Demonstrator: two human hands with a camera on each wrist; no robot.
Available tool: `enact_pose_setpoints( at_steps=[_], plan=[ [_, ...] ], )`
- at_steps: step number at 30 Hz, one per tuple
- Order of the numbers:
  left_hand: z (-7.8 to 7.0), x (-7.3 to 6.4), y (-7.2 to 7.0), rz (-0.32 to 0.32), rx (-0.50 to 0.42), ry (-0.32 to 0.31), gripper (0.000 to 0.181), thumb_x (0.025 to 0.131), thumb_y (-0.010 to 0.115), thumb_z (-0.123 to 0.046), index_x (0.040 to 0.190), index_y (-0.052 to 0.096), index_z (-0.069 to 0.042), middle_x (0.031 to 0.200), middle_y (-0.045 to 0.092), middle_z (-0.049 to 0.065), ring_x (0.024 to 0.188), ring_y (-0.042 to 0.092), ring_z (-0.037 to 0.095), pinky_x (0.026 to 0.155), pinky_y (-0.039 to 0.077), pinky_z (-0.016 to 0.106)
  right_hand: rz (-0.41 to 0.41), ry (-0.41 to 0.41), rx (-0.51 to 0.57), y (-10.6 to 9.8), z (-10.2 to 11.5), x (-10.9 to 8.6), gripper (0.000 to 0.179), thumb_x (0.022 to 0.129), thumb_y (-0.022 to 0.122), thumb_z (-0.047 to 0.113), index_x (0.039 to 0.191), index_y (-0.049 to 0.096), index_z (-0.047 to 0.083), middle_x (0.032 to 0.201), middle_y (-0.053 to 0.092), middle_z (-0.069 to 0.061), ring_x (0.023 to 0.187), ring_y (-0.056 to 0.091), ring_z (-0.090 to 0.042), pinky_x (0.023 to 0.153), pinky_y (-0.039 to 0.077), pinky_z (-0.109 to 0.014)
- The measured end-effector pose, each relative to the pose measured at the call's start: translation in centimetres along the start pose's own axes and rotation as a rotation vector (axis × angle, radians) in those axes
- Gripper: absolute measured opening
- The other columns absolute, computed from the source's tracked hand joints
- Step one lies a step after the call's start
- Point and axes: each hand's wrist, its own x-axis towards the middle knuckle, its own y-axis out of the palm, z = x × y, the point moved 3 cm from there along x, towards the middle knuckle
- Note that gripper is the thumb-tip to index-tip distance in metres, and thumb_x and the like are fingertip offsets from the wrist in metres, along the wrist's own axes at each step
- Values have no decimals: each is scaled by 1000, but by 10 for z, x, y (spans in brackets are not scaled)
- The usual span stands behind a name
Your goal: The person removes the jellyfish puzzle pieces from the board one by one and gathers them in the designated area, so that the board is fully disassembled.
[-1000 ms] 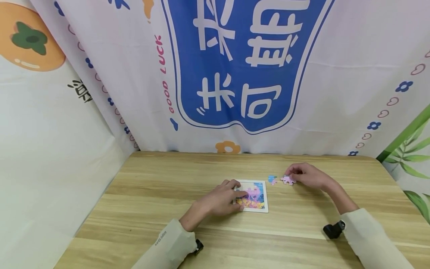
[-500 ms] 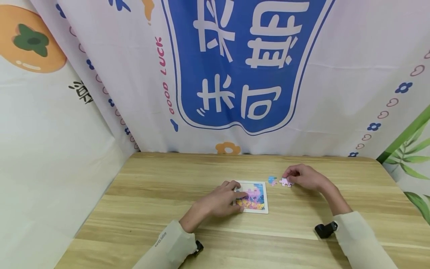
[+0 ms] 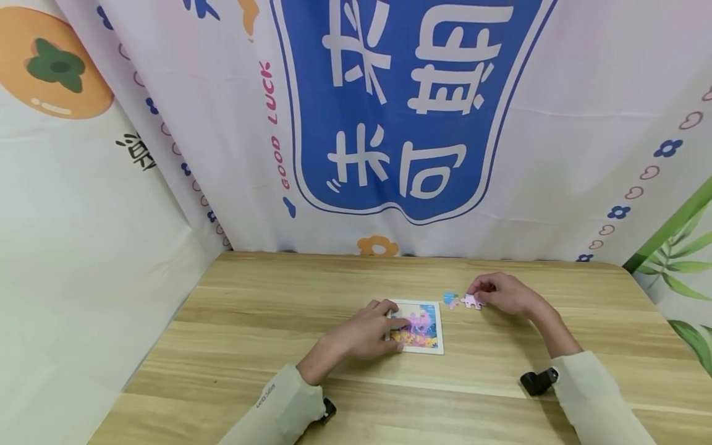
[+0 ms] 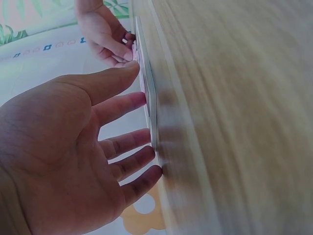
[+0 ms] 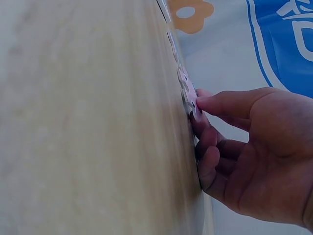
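A white-framed jigsaw puzzle tray point(image 3: 442, 329) lies on the table, with a pink, blue and yellow picture partly fitted inside. My left hand point(image 3: 364, 330) rests on its left side, fingers spread and fairly straight; in the left wrist view the fingertips point(image 4: 142, 99) touch the tray's edge. Right of the tray, my right hand point(image 3: 505, 293) pinches a pink puzzle piece point(image 3: 471, 301) low over the table. The right wrist view shows thumb and fingers on this pink piece point(image 5: 190, 90), its other fingers curled by the tabletop. A blue-and-pink puzzle piece point(image 3: 450, 300) lies between tray and pinched piece.
The wooden table point(image 3: 267, 296) reaches back to a white printed curtain point(image 3: 545, 161) with a blue panel. Another cloth point(image 3: 83, 247) hangs along the left. Black cameras point(image 3: 538, 382) sit at both wrists.
My right hand has shifted slightly left with the pink puzzle piece, bringing it closer to the blue-and-pink piece. The left hand stays on the tray.
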Motion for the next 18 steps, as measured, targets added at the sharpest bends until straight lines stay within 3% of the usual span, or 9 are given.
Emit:
enact_pose_setpoints(
  at_steps=[18],
  plan=[
    [2, 1, 2, 2, -13, 1, 53, 107, 67, -41, 157, 57, -28, 165, 46, 4, 145, 45, 23, 123, 44, 45, -48, 18, 0, -3, 6, -1, 18, 107, 65, 16, 116, 75, 4, 108, 72, -11, 95, 58, -20, 81, 49, -30]
  ],
)
